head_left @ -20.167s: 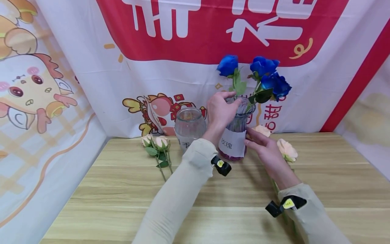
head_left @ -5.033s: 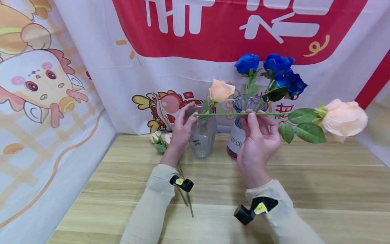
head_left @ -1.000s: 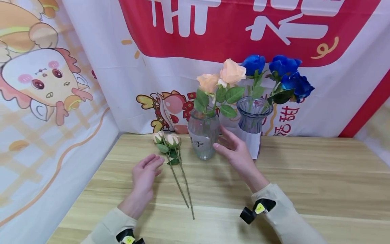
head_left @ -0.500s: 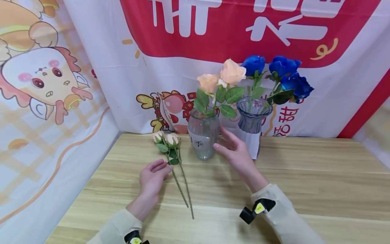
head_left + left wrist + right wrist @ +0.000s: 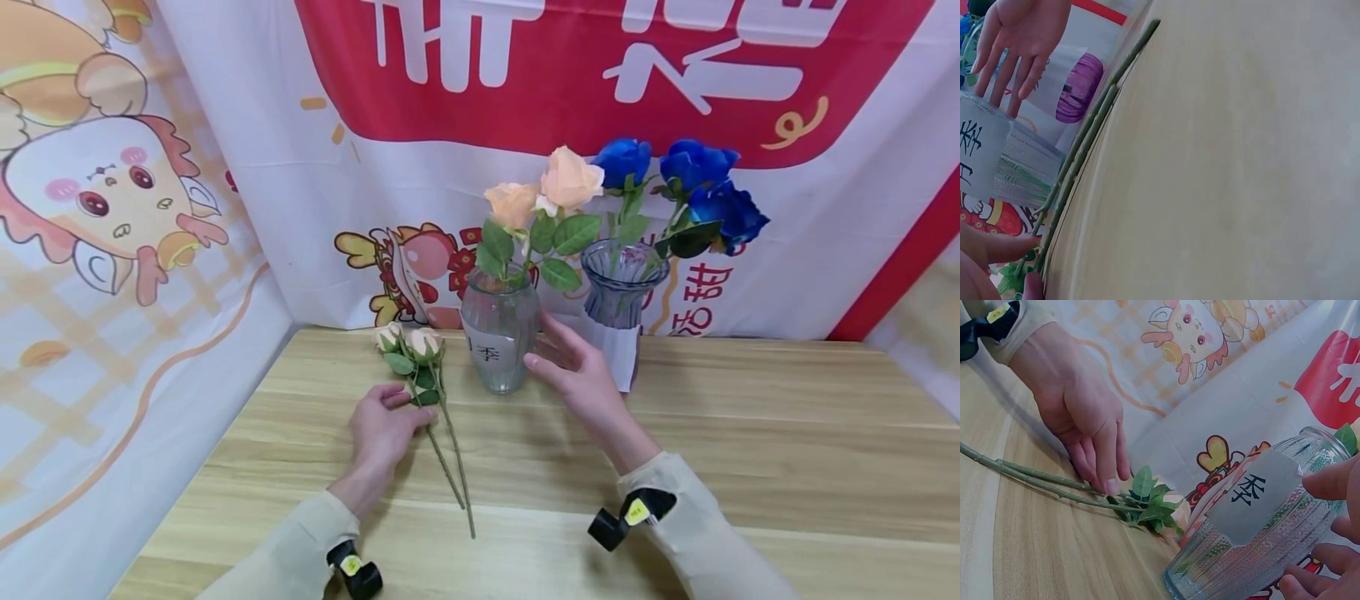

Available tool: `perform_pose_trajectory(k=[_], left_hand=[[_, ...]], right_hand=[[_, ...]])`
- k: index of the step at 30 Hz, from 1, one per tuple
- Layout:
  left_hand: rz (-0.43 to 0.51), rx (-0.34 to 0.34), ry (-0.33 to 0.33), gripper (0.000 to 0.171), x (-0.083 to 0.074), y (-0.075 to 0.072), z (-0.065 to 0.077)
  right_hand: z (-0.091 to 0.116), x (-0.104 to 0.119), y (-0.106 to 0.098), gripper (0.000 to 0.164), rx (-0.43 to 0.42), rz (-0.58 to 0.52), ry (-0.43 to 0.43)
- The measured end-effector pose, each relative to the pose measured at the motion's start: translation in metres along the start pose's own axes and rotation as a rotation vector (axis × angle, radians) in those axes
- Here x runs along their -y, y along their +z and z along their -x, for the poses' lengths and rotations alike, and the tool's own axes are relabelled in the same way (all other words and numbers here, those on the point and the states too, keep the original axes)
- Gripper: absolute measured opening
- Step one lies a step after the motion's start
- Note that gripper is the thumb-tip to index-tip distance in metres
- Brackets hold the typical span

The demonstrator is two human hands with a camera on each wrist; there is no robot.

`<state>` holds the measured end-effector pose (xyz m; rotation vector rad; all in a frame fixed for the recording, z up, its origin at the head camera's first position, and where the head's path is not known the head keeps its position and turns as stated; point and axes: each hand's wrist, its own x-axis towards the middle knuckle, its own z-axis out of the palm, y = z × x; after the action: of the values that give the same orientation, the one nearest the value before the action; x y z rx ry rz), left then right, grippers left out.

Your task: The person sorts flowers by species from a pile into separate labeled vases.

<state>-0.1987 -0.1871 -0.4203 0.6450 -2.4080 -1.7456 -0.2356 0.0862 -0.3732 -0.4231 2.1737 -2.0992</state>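
Observation:
Two pale pink roses [image 5: 424, 346] lie on the wooden table with their stems toward the front. My left hand [image 5: 384, 429] is low over them, its thumb and fingertips on either side of a stem just below the leaves; the left wrist view shows the stems [image 5: 1079, 153] passing by the thumb. My right hand [image 5: 573, 371] has its fingers extended at the right side of a clear glass vase [image 5: 501, 321] with a white label, the fingertips right at the glass. Two peach roses [image 5: 572, 178] stand in that vase.
Just right of the clear vase stands a bluish-purple glass vase [image 5: 618, 287], holding several blue roses [image 5: 697, 165]. A printed cloth backdrop [image 5: 420, 183] hangs behind the table [image 5: 787, 467], with another cartoon-printed cloth [image 5: 90, 275] along the left side.
Over the last second, my left hand moved right onto the rose stems. Earlier, my right hand held a peach rose that now stands in the clear vase. The right hand stays beside that vase.

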Motion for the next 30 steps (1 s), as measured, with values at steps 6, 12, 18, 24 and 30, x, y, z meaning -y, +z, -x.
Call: perform_pose_trajectory(k=[6, 12, 18, 24, 30], left_hand=[[-0.170, 0.023, 0.065, 0.077, -0.004, 0.000, -0.007], [-0.202, 0.017, 0.076, 0.068, -0.004, -0.004, -0.011], [-0.153, 0.053, 0.070, 0.063, -0.004, -0.007, -0.017], [-0.078, 0.048, 0.033, 0.059, -0.002, -0.007, -0.021], [0.115, 0.021, -0.022, 0.057, 0.003, -0.012, -0.022]], right_hand=[[0.000, 0.001, 0.000, 0.072, -0.001, -0.003, -0.004], [0.000, 0.001, 0.000, 0.072, 0.005, -0.004, -0.010], [0.001, 0.001, 0.000, 0.073, 0.009, 0.001, 0.001], [0.001, -0.001, -0.002, 0.072, 0.012, 0.008, 0.011], [0.000, -0.002, -0.003, 0.072, 0.011, 0.015, 0.026]])
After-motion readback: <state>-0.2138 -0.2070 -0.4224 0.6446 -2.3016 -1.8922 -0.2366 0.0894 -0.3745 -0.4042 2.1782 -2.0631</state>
